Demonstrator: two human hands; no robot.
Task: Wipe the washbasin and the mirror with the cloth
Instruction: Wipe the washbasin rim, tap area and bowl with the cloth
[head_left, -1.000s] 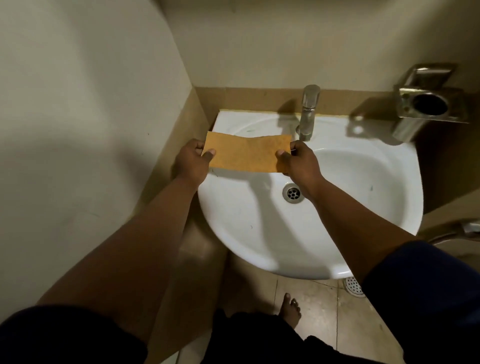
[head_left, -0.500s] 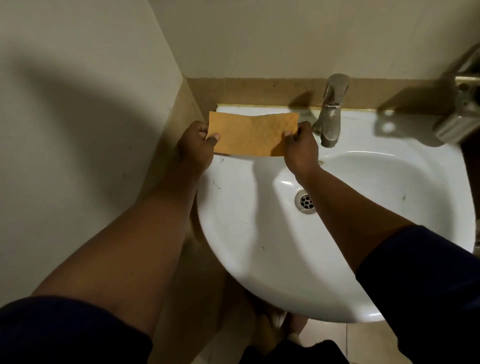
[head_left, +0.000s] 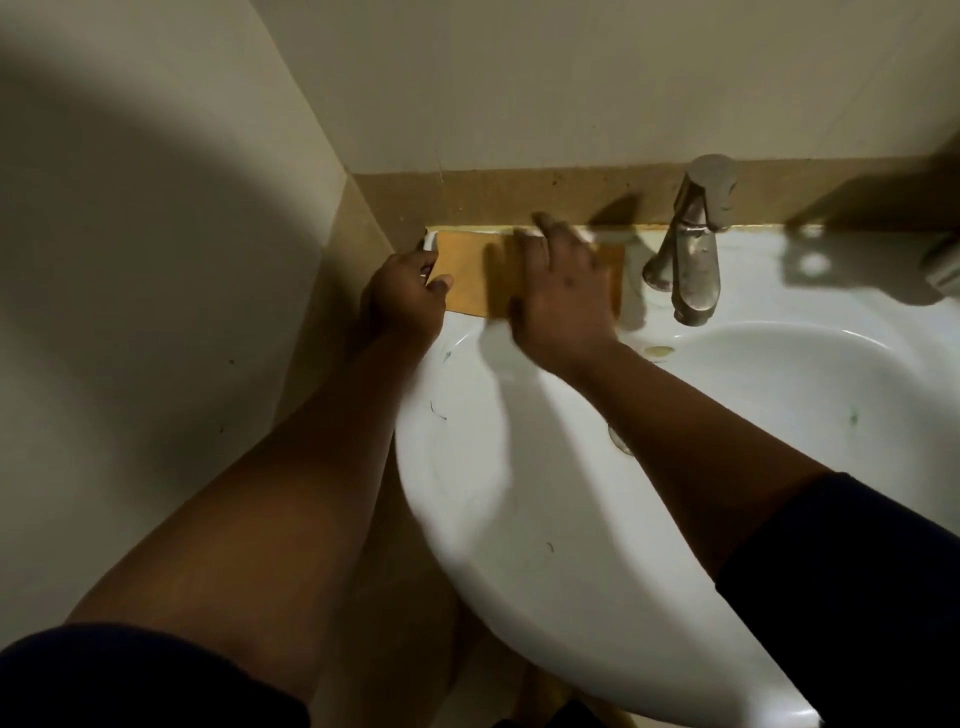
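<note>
An orange cloth (head_left: 470, 273) lies flat on the back left ledge of the white washbasin (head_left: 519, 467). My right hand (head_left: 563, 296) rests spread on top of the cloth, palm down, fingers reaching the back edge. My left hand (head_left: 402, 299) pinches the cloth's left edge at the basin's corner. The right part of the cloth is hidden under my right hand. No mirror is in view.
A steel tap (head_left: 693, 244) stands just right of the cloth. A steel fitting (head_left: 943, 260) shows at the right edge. The left wall (head_left: 156, 260) and brown tiled back strip (head_left: 493, 200) close in the corner. The drain (head_left: 621, 439) is partly hidden by my right forearm.
The cloth went from held up between both hands to lying flat on the basin's back left ledge. My right hand let go of its edge and now presses on top.
</note>
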